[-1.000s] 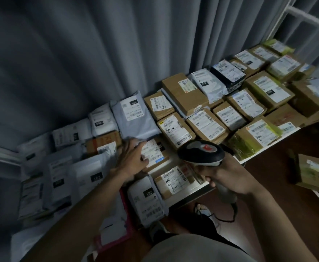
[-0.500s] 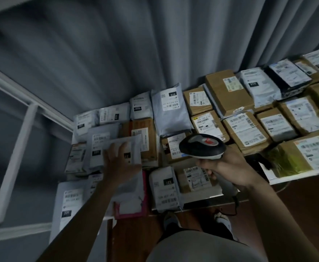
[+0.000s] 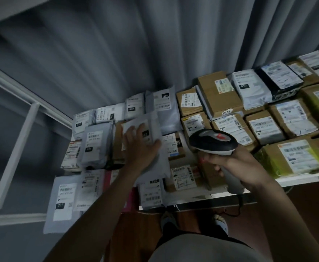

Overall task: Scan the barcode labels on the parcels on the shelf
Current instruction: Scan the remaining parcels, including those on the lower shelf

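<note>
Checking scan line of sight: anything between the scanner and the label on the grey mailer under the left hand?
Yes. The left hand lies flat across the grey mailer, covering much of its label. The scanner, held by the right hand, sits to its right; nothing else stands between them.

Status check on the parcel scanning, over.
Left hand flat on grey mailer. Right hand grips scanner. Left fingers cover part of mailer's label.
</note>
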